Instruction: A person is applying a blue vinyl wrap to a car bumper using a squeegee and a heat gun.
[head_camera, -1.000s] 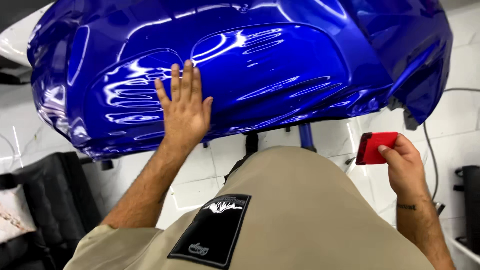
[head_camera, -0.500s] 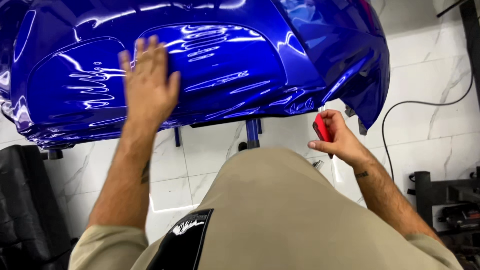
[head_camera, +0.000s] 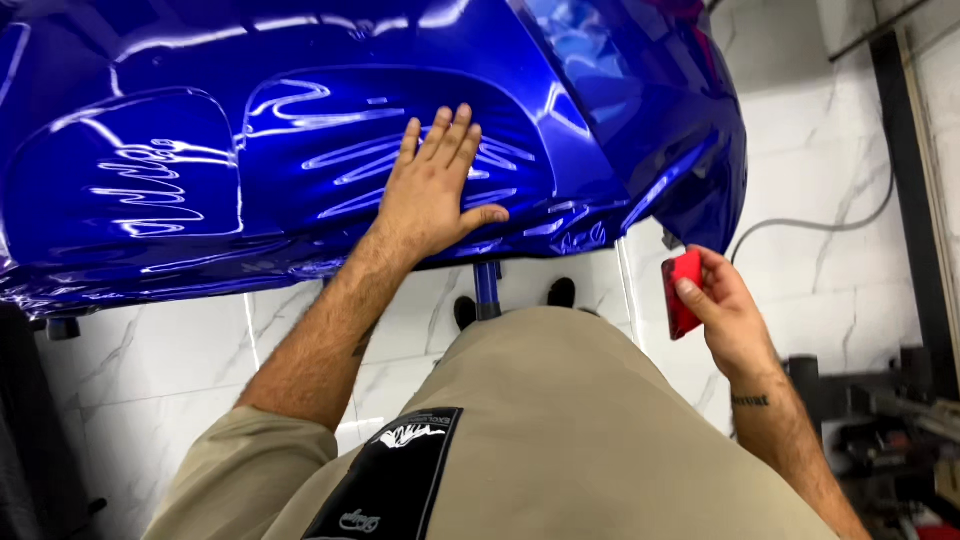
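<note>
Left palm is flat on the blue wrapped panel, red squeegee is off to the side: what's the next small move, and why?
Probably bring the red squeegee in the right hand to the wrinkled film along the panel's lower edge, beside the left hand. Creases show there, the palm is pinning the film, and the tool sits clear of it.

**One head camera, looking straight down**

Single view here, worn on the person's head, tilted steeply down past the beige shirt (head_camera: 600, 440) to the white marble floor (head_camera: 150, 380). It sits close: the glossy blue wrapped car body panel (head_camera: 200, 180) fills the upper frame within arm's reach, forearms entering from below.
</note>
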